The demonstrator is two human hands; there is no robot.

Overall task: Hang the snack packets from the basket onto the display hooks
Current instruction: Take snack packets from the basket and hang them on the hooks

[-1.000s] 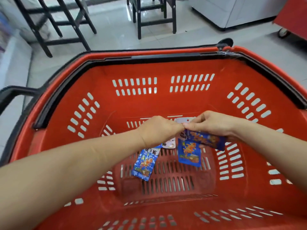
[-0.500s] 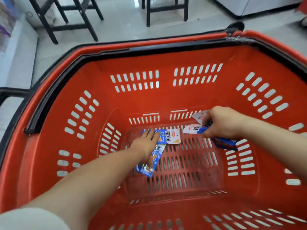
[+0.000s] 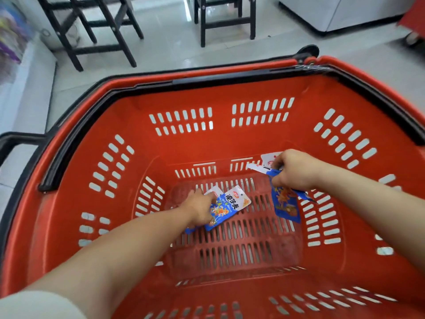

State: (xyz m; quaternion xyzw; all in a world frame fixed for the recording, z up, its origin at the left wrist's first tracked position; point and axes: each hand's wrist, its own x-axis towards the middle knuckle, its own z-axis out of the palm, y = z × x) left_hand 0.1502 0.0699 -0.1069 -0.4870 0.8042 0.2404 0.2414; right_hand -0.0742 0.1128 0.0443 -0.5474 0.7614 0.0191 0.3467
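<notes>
A large red slotted basket [image 3: 264,93] fills the view. On its floor lie blue-and-white snack packets [image 3: 226,206], overlapping each other. My left hand [image 3: 200,209] reaches down onto them, its fingers curled round their left edge. My right hand [image 3: 293,170] is at the basket's far right, gripping a bunch of several blue packets [image 3: 285,206] by their white tops; they hang down from my fist above the floor. No display hooks are in view.
The basket has a black handle [image 3: 13,141] at the left and a black rim. Beyond it, black stools [image 3: 96,31] stand on a pale tiled floor, with a white cabinet [image 3: 340,12] at the far right.
My left hand left the bunch, dropped to the floor packets and closed on them. My right hand drew the held bunch to the right. The camera tilted and shifted.
</notes>
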